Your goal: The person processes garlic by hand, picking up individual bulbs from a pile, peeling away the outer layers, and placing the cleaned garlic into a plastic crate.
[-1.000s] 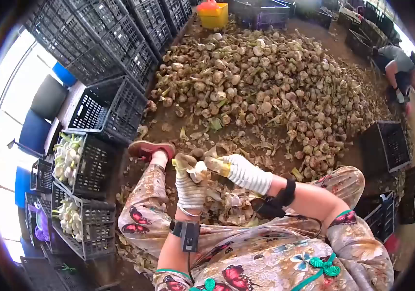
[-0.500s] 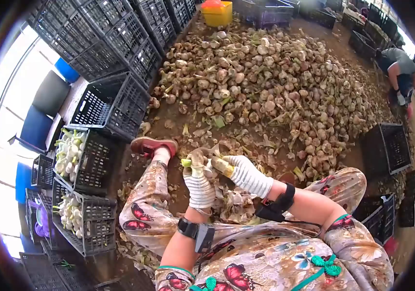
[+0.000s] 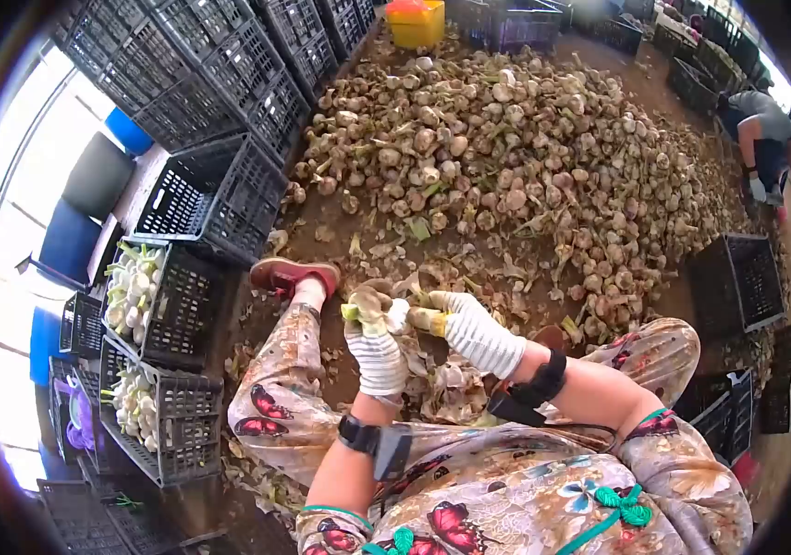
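My left hand (image 3: 377, 359) is in a striped white glove with soiled fingers, closed around a garlic bulb (image 3: 398, 316). The bulb's pale, peeled side faces right, and its cut green stem (image 3: 350, 313) sticks out on the left. My right hand (image 3: 483, 338), gloved the same way, grips a small knife (image 3: 430, 321) by its yellowish handle. The knife's dark end is close beside the bulb; its blade is mostly hard to make out. Below both hands, loose papery garlic skins (image 3: 446, 384) lie on the ground between my legs.
Ahead spreads a large heap of unpeeled garlic (image 3: 506, 157). On the left, a crate of trimmed garlic (image 3: 173, 305) stands by a second one (image 3: 187, 425), near stacked black crates (image 3: 192, 74). Another crate (image 3: 742, 282) is right. A person (image 3: 765, 134) bends over farther back.
The bulb in my left hand now shows more bare white surface. My right hand and the knife have shifted slightly. The far person's gloved hand has moved a little.
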